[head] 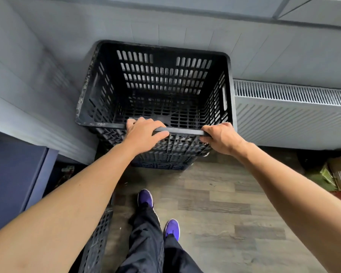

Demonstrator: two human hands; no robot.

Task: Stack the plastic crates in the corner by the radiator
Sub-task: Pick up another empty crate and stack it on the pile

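Black plastic marks another crate standing at the near left, by the person's leg. Further in, the top crate sits on a stack in the far corner, wall to its left. Left hand and right hand both clasp its near rim. Just right stands the radiator.

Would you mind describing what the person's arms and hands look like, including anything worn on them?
Both forearms are bare all the way to the frame's lower edge, with no sleeve in view. The left hand and right hand are bare too: no gloves, rings, watch or wristband visible. Both arms are slightly stretched by the wide-angle lens.
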